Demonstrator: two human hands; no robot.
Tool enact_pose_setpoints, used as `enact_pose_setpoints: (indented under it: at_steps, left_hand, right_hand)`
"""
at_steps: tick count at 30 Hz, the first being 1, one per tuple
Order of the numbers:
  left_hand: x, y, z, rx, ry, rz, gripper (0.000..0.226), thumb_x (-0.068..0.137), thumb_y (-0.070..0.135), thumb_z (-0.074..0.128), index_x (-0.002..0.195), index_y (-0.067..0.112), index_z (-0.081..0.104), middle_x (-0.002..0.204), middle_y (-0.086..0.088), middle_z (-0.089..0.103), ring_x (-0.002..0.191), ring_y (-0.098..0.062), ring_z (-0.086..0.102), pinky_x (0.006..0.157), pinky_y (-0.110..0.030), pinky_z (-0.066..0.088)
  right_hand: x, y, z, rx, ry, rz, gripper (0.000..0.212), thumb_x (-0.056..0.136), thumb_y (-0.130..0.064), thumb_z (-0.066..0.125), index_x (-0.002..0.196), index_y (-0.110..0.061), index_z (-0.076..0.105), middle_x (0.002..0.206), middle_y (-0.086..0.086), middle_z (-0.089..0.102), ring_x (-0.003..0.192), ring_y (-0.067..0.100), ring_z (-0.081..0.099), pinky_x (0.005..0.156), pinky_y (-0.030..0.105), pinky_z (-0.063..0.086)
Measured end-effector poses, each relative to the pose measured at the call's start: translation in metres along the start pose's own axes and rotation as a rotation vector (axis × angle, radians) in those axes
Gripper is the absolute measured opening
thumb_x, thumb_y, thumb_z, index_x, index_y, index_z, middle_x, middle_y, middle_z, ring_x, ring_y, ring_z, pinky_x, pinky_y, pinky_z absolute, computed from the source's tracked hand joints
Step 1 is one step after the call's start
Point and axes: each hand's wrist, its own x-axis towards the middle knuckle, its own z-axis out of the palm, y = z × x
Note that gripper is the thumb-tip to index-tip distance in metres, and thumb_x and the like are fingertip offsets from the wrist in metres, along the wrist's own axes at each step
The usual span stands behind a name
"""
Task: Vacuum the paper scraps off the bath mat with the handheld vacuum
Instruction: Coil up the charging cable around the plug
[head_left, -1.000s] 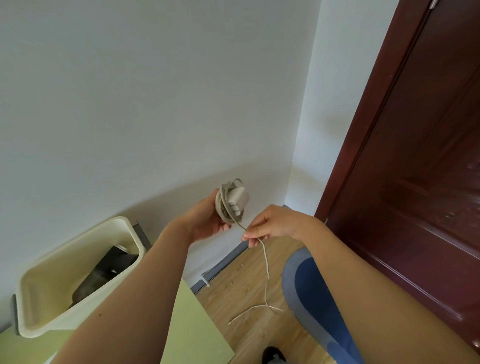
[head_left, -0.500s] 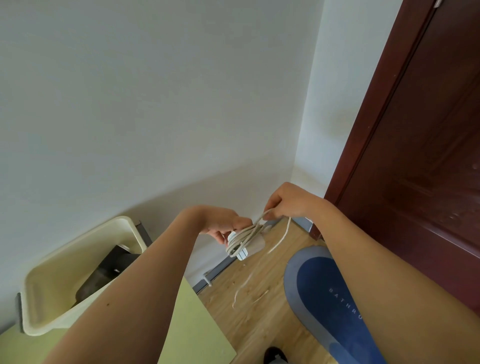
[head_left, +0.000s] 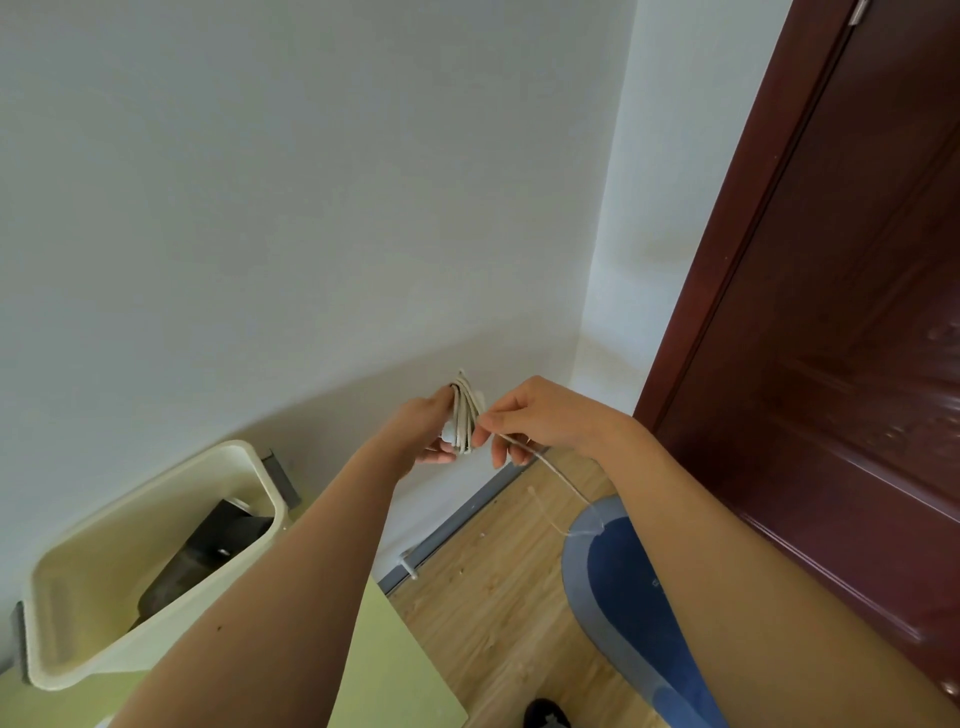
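At far left, on the green counter (head_left: 395, 675), a cream bin (head_left: 104, 649) holds a dark object (head_left: 208, 551) too shadowed to name; whether it is the vacuum cannot be told. Mid-frame, the left hand (head_left: 431, 431) grips a coiled pale cord (head_left: 464, 421) while the right hand (head_left: 540, 421) pinches its loose strand (head_left: 566, 480), which trails toward the bath mat (head_left: 623, 597) on the floor beside the door (head_left: 831, 364). This looks like cord handling, not suction; the cord likely needs sorting before any vacuuming. No scraps can be made out, and the right forearm hides part of the mat.

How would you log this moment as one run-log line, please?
left hand: grips coiled cable | right hand: pinches loose strand | bath mat: on floor
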Motion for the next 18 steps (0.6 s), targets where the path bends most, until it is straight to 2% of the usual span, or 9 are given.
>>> enact_pose_setpoints:
  at_steps: [4,7,9,11,13,15,17,18]
  left_hand:
    - [0.002,-0.001,-0.003,-0.287,-0.068,-0.068,0.048,0.101,0.039,0.031,0.083,0.008,0.062,0.073,-0.009,0.061,0.065,-0.018,0.056,0.063,-0.029,0.051]
    - [0.003,-0.002,-0.006,-0.331,-0.215,-0.086,0.046,0.100,0.041,0.031,0.085,0.010,0.061,0.080,-0.008,0.061,0.065,-0.017,0.055,0.055,-0.026,0.050]
    - [0.001,-0.004,-0.009,-0.337,-0.310,-0.086,0.048,0.100,0.044,0.031,0.083,0.010,0.061,0.079,-0.008,0.060,0.065,-0.016,0.054,0.052,-0.022,0.050]
    - [-0.002,-0.004,-0.010,-0.347,-0.384,-0.068,0.050,0.099,0.048,0.031,0.083,0.011,0.061,0.079,-0.007,0.059,0.064,-0.014,0.053,0.052,-0.021,0.050]
    - [-0.007,-0.002,-0.013,-0.359,-0.478,-0.052,0.051,0.097,0.051,0.031,0.086,0.011,0.061,0.081,-0.005,0.061,0.068,-0.013,0.054,0.055,-0.021,0.052]
    - [-0.014,0.002,-0.018,-0.289,-0.594,-0.042,0.050,0.096,0.050,0.032,0.091,0.010,0.062,0.080,-0.002,0.065,0.071,-0.012,0.058,0.063,-0.021,0.053]
    - [-0.022,0.009,-0.021,-0.135,-0.708,-0.019,0.039,0.098,0.040,0.034,0.100,0.012,0.061,0.086,-0.001,0.067,0.076,-0.011,0.063,0.074,-0.023,0.054]
    - [-0.025,0.012,-0.021,-0.050,-0.748,-0.006,0.031,0.099,0.033,0.035,0.104,0.013,0.059,0.091,-0.002,0.066,0.079,-0.010,0.065,0.077,-0.023,0.054]
  right_hand:
    - [-0.001,0.009,0.006,0.037,-0.168,0.030,0.027,0.096,-0.020,0.058,0.111,-0.001,0.071,0.082,0.008,0.074,0.076,0.020,0.067,0.084,0.032,0.057]
    - [0.000,0.016,0.011,0.113,-0.204,0.020,0.026,0.093,-0.020,0.063,0.111,-0.002,0.070,0.089,0.010,0.074,0.092,0.027,0.069,0.096,0.041,0.054]
    - [0.002,0.019,0.013,0.094,-0.217,0.021,0.023,0.091,-0.022,0.066,0.108,-0.009,0.073,0.097,0.010,0.075,0.098,0.023,0.070,0.099,0.039,0.052]
    - [0.001,0.023,0.012,-0.027,-0.200,0.047,0.015,0.090,-0.026,0.068,0.100,-0.018,0.076,0.102,0.003,0.076,0.103,0.013,0.069,0.101,0.035,0.050]
    - [0.000,0.030,0.010,-0.143,-0.158,0.099,0.014,0.088,-0.030,0.069,0.092,-0.019,0.078,0.106,-0.002,0.075,0.107,0.011,0.067,0.098,0.027,0.049]
    - [0.000,0.037,0.010,-0.152,-0.106,0.133,0.024,0.087,-0.033,0.071,0.095,-0.011,0.078,0.101,-0.003,0.076,0.104,0.012,0.068,0.081,0.013,0.047]
    - [0.000,0.038,0.009,-0.166,-0.049,0.140,0.022,0.085,-0.029,0.073,0.092,-0.008,0.077,0.085,-0.007,0.076,0.091,0.009,0.070,0.070,0.007,0.044]
    - [0.001,0.037,0.008,-0.185,-0.020,0.147,0.015,0.085,-0.023,0.073,0.084,-0.008,0.075,0.071,-0.011,0.073,0.079,0.006,0.070,0.065,0.006,0.043]
